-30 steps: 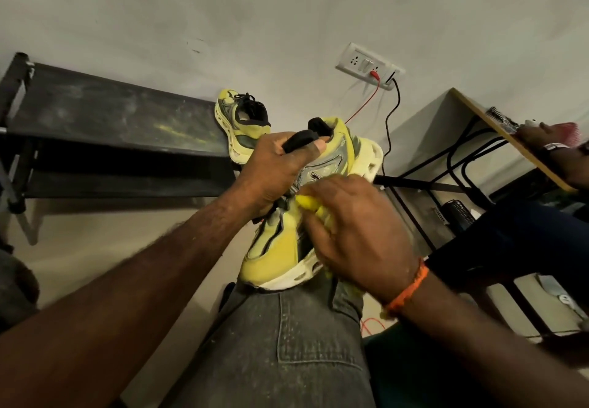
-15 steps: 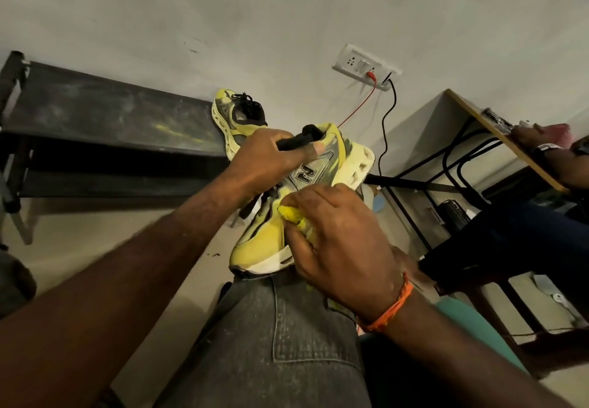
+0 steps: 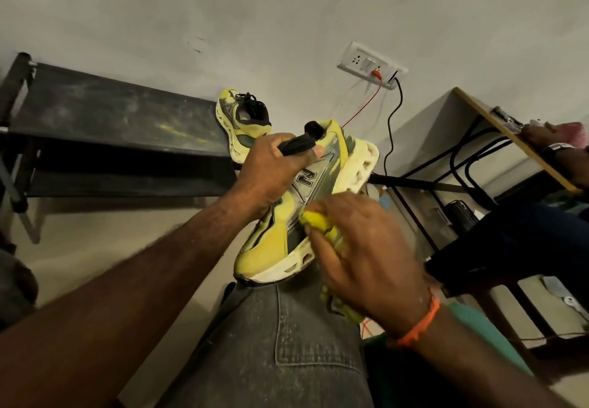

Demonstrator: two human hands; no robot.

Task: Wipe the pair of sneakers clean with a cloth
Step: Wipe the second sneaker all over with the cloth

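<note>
the left hand [image 3: 271,168] is curled round the black collar and tongue of a yellow sneaker [image 3: 296,216], thumb laid across the top, holding it up with its toe resting on the knee [image 3: 287,328] of grey jeans just below both hands. the sneaker's side faces the camera – grey panel with a logo, thick off-white sole turned to the right.

the right hand [image 3: 366,257] grips a bunched yellow cloth [image 3: 318,221], fingers curled over it, and presses it against the sneaker's side just below the left hand; more of the cloth hangs out under the palm toward the knee. an orange band [image 3: 417,324] circles the right wrist.

the second sneaker [image 3: 242,127] lies beyond the left hand, tipped on its side at the right end of a dark bench [image 3: 111,120], well apart from both hands and touched by neither.

beyond the right hand, a wall socket [image 3: 369,64] carries a red wire [image 3: 363,111] and a black wire [image 3: 393,127] that run down behind the held sneaker. farther right of the right hand stands a wood-topped desk [image 3: 510,139] on black legs – another person's arm [image 3: 561,149] rests on its edge, and their dark trouser leg [image 3: 510,241] shows just right of the right hand.
</note>
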